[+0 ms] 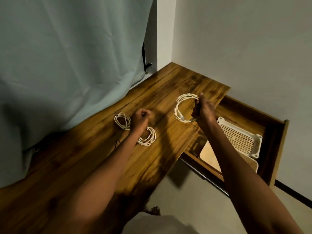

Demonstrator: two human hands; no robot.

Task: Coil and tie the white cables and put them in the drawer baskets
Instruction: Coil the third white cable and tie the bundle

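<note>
the person's right hand (203, 108) has its fingers (195, 114) clamped round one side of a white cable coil (183, 107), holding it up off the worktop (94, 166) with the loop hanging out to the left of the fingers. the left hand (141, 119) is curled into a fist just above the wood; can't tell if it's pinching a tie or nothing at all. two more coils are lying on the worktop, one coil (122, 123) just left of the left fingers and another coil (147, 136) tucked right under that wrist. the open drawer (276, 141) sits right of and below the right fingers, with a white mesh basket (239, 137) inside. looks like the step is carrying this coil over to drop it in. best bet is to keep the pinch on the crossing strands so the loops don't spring loose, then lower it flat into the basket rather than tossing it.
</note>
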